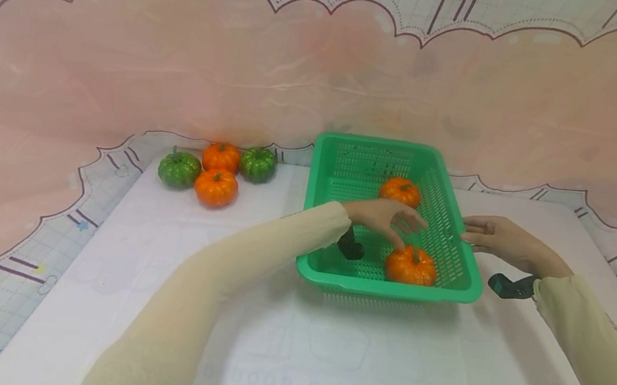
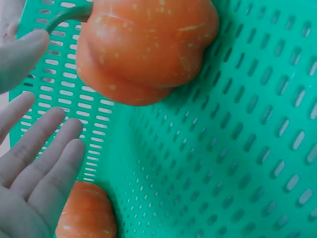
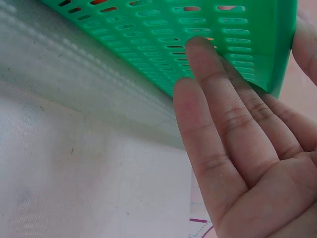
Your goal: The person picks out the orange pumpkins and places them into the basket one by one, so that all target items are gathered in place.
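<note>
Gleaming orange, the green-stemmed pumpkin looks lobed and yellow-flecked.

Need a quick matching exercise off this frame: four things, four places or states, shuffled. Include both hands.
Things
1. Left hand
2. Basket
3. Right hand
4. Leftmost green pumpkin

Places or states
A. At the outer right side of the basket
B. On the white tabletop, left of the basket
C. Over the basket's interior, between two orange pumpkins
D. Green, with slotted walls

Pairs: 1-C, 2-D, 3-A, 4-B
</note>
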`<state>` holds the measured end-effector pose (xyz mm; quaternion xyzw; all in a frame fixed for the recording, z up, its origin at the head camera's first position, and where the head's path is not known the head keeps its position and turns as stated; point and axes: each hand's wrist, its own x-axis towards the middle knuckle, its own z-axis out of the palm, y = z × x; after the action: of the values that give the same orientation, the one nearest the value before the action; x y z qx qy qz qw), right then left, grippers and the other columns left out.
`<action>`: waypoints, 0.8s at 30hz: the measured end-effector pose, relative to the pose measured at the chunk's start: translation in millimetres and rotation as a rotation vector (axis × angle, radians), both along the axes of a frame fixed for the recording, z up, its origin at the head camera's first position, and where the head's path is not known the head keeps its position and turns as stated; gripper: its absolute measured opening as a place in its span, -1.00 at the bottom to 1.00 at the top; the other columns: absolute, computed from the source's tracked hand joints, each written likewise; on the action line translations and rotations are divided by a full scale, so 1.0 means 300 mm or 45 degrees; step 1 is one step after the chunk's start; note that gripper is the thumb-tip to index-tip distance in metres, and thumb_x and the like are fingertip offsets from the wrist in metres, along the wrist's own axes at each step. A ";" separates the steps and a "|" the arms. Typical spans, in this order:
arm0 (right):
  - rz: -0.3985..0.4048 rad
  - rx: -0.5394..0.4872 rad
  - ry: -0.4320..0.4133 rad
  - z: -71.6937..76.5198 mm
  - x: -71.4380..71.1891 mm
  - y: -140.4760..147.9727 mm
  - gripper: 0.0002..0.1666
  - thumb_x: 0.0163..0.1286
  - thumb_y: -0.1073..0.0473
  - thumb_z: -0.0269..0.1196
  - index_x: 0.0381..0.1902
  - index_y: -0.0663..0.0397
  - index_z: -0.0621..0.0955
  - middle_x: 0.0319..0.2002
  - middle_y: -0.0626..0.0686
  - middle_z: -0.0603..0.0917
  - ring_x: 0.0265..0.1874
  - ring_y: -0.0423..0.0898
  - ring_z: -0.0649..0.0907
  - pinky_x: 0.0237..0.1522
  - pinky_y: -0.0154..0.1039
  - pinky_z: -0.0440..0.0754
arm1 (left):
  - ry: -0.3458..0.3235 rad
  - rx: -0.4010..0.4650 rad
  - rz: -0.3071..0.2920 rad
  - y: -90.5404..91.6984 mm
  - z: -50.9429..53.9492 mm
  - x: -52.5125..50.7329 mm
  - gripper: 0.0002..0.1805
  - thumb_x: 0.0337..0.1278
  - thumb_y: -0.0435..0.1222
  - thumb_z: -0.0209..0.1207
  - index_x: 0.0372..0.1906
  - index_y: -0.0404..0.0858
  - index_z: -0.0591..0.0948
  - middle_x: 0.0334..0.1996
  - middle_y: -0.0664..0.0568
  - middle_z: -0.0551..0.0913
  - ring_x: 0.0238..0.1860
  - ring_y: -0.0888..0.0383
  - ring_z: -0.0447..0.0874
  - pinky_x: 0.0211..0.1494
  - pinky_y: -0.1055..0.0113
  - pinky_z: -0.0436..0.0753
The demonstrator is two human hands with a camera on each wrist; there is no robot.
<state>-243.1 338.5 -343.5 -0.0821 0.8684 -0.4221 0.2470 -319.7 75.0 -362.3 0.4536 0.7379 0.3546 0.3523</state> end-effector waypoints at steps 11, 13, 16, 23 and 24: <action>0.000 0.023 0.018 -0.004 -0.001 0.000 -0.19 0.43 0.03 0.07 0.39 0.47 0.07 0.35 0.38 0.24 0.13 -0.26 0.55 0.20 -0.07 0.52 | 0.035 0.102 0.065 -0.008 0.009 -0.020 -0.32 0.14 -0.35 0.22 0.37 -0.24 0.27 0.34 -0.12 0.35 0.32 0.03 0.37 0.23 0.40 0.51; 0.000 0.026 0.016 -0.005 -0.001 0.001 -0.18 0.43 0.03 0.07 0.39 0.46 0.06 0.35 0.38 0.24 0.14 -0.25 0.54 0.21 -0.07 0.52 | 0.029 0.127 0.080 -0.010 0.012 -0.024 -0.33 0.16 -0.35 0.20 0.37 -0.24 0.27 0.34 -0.13 0.35 0.32 0.03 0.37 0.23 0.40 0.51; 0.001 0.019 0.013 -0.005 -0.002 0.003 -0.18 0.43 0.03 0.07 0.39 0.46 0.06 0.36 0.38 0.22 0.12 -0.31 0.53 0.21 -0.09 0.52 | 0.011 0.157 0.109 -0.012 0.017 -0.026 -0.34 0.18 -0.33 0.19 0.38 -0.23 0.26 0.33 -0.14 0.36 0.31 0.04 0.39 0.24 0.40 0.50; 0.001 0.012 -0.001 -0.006 -0.004 0.004 -0.17 0.43 0.03 0.07 0.39 0.47 0.05 0.37 0.38 0.21 0.05 -0.42 0.53 0.19 -0.13 0.54 | 0.012 0.157 0.148 -0.015 0.030 -0.024 -0.35 0.21 -0.29 0.17 0.38 -0.20 0.26 0.33 -0.13 0.36 0.30 0.06 0.40 0.23 0.41 0.51; -0.001 0.012 -0.005 -0.005 -0.005 0.004 -0.17 0.43 0.04 0.07 0.39 0.48 0.05 0.37 0.38 0.21 0.04 -0.44 0.53 0.19 -0.14 0.54 | 0.023 0.154 0.146 -0.014 0.031 -0.025 -0.35 0.20 -0.30 0.17 0.39 -0.21 0.25 0.33 -0.13 0.36 0.30 0.06 0.39 0.23 0.41 0.51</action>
<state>-244.6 339.6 -345.2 -0.0796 0.8698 -0.4184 0.2490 -327.1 70.8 -352.9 0.4344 0.7429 0.4140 0.2967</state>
